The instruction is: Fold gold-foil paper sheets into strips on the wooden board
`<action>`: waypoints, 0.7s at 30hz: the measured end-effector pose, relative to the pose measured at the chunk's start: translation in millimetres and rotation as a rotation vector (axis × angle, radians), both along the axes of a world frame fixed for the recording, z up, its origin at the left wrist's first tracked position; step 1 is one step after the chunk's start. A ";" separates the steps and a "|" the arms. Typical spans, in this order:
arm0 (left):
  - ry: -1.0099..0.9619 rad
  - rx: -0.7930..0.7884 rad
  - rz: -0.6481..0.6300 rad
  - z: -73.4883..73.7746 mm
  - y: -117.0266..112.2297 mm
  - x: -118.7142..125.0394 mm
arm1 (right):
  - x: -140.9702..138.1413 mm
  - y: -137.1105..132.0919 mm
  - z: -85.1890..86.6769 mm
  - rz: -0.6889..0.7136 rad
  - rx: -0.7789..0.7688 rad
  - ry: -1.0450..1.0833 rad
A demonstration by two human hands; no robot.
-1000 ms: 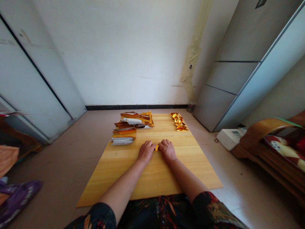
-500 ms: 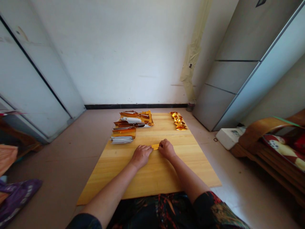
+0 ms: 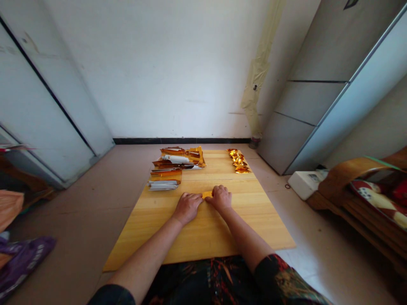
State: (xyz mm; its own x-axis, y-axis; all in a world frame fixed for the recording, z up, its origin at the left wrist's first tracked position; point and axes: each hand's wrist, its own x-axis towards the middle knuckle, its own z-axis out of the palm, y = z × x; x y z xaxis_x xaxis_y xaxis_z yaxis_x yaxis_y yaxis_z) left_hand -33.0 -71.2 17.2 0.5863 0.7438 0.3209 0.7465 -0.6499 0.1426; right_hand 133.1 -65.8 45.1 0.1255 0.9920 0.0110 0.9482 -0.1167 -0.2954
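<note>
Pale wooden desk (image 3: 203, 231) on floor, head view: my hands now closed in on small gold foil strip (image 3: 207, 195), lying on desk between them. Left hand (image 3: 187, 207) pressing its left end, right hand (image 3: 221, 199) curled over right end, both gripping it. Foil stacks (image 3: 165, 180), folded gold pieces (image 3: 238, 162) farther up desk

The left hand (image 3: 187, 207) and right hand (image 3: 220, 199) lie nearly touching on the tabletop (image 3: 197, 237), fingers curled downward, bare forearms (image 3: 246, 237) angled inward.

Bright, soft light, faint shadow by the right hand (image 3: 221, 199) (edges fisheye-bent)
</note>
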 end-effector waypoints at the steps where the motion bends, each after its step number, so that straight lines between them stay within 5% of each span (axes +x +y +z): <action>1: 0.000 0.004 0.002 -0.2 0.0 0.0 | 0.0 0.4 0.3 -0.010 -0.009 0.009; 21: -0.024 -0.064 0.054 0.6 -0.7 1.1 | 35.5 8.8 3.5 -0.138 -0.097 0.140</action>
